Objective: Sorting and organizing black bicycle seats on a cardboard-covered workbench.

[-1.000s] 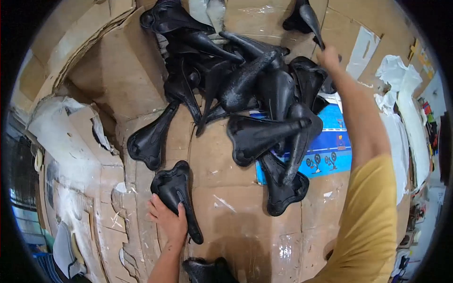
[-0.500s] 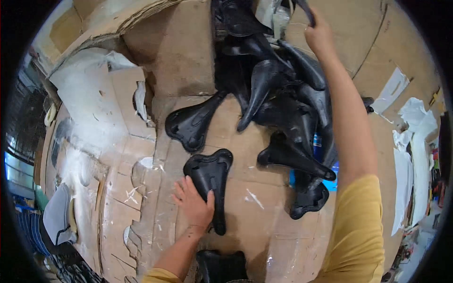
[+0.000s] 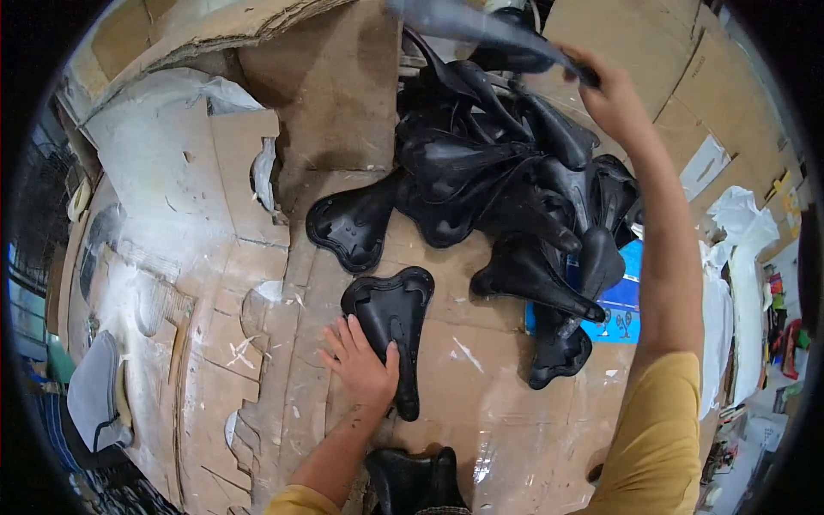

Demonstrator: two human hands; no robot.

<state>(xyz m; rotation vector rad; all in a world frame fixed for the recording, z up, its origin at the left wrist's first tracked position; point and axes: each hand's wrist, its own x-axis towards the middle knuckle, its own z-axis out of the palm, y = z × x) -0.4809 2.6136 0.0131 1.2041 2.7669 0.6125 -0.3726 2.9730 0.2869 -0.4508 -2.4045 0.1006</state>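
My left hand (image 3: 365,365) lies flat with fingers spread, its fingertips and thumb on a black bicycle saddle (image 3: 390,305) whose hollow underside faces up. My right hand (image 3: 614,94) is raised at the far right, closed round the dark handle of a long grey tool (image 3: 481,27), blurred by motion; its exact kind I cannot make out. Below it is a heap of black saddles (image 3: 463,163), lying at mixed angles and overlapping. One saddle (image 3: 348,225) sits at the heap's left, underside up. Another (image 3: 412,481) is at the near edge, partly cut off.
Cardboard (image 3: 463,369) covers the work surface, with scraps of tape on it. A blue printed sheet (image 3: 614,300) shows under the heap's right side. A torn cardboard box wall (image 3: 318,94) rises at the far left. White plastic wrapping (image 3: 747,215) lies at the right.
My right hand has swung slightly right and nearer, and the long tool now slants leftward across the top. Saddles in the heap have shifted, baring more of the blue sheet. My left hand stays on its saddle.
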